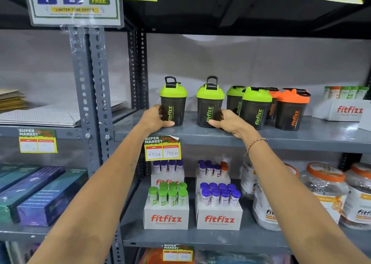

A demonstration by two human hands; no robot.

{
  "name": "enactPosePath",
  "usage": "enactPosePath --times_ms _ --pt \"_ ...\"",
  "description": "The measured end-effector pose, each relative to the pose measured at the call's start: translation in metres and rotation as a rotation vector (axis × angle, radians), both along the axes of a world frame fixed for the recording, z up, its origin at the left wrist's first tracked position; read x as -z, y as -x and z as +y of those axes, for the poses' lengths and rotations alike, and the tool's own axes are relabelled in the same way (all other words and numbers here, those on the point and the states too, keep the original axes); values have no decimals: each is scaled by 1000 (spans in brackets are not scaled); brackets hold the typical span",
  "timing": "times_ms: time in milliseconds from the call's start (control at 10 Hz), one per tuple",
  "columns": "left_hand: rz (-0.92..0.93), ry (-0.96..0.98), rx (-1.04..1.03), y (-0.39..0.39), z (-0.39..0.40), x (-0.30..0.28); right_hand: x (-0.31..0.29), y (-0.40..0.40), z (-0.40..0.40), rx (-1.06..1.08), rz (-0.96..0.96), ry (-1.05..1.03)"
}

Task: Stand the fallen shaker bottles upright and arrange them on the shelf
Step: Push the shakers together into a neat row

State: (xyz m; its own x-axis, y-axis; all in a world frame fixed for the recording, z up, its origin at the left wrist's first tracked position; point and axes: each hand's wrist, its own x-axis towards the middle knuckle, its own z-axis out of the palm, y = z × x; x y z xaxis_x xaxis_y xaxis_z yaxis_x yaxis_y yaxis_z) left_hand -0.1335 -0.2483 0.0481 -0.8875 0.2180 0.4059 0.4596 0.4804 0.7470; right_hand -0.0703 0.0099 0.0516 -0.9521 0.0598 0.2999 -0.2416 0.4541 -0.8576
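Shakers stand upright on the grey metal shelf (200,136), all close to its front edge. The left hand (154,119) grips the leftmost dark bottle with a green lid (173,101); the right hand (227,121) grips the second green-lidded dark bottle (209,102). Bare shelf lies open between these two and left of the first, up to the perforated grey upright (138,69). Rightward, two more green-lidded shakers (255,107) and two orange-lidded shakers (291,109) crowd together, the rear ones half hidden. A white printed carton (341,111) is cut off at the right.

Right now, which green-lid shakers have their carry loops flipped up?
The two being held: the leftmost shaker in the left hand and its neighbour in the right hand. The others' loops lie flat.
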Motion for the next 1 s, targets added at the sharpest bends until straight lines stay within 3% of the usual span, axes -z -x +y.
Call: enactPosePath --times_ms 600,800,1000 --pt "44 104 -97 -11 6 -2 -5 -12 -5 37 -52 -22" --pt "-46 45 -33 -11 0 -6 -4 -22 -1 93 -88 -50" --pt "48 35 -215 -33 10 0 5 -53 1 309 41 -255"
